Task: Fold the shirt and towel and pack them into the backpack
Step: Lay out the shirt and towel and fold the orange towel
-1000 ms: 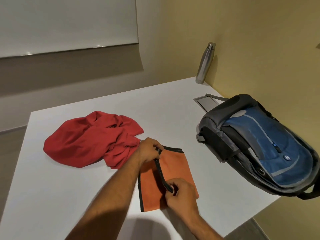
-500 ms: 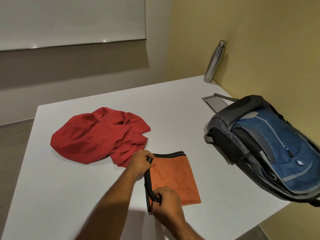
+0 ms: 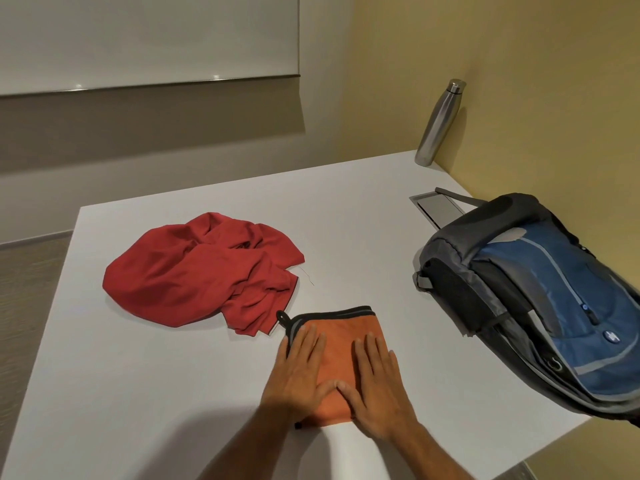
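Fingers spread flat, the left hand [image 3: 298, 372] and right hand [image 3: 375, 382] press palms-down side by side on the folded orange towel [image 3: 341, 336], gripping nothing. To set the creases, smooth outward from the centre with even pressure, keeping the black-trimmed edges aligned. The crumpled red shirt [image 3: 197, 268] lies just beside it, unfolded; the backpack [image 3: 540, 292] waits at the table's [image 3: 138, 393] right edge.

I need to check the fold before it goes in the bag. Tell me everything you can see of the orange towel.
The orange towel lies flat on the white table, folded into a small, roughly square pad. It looks like soft cloth with dark grey-black edging and a small loop at its far-left corner. The left hand and right hand press on it, palms down. Its corner lies beside the crumpled red shirt.
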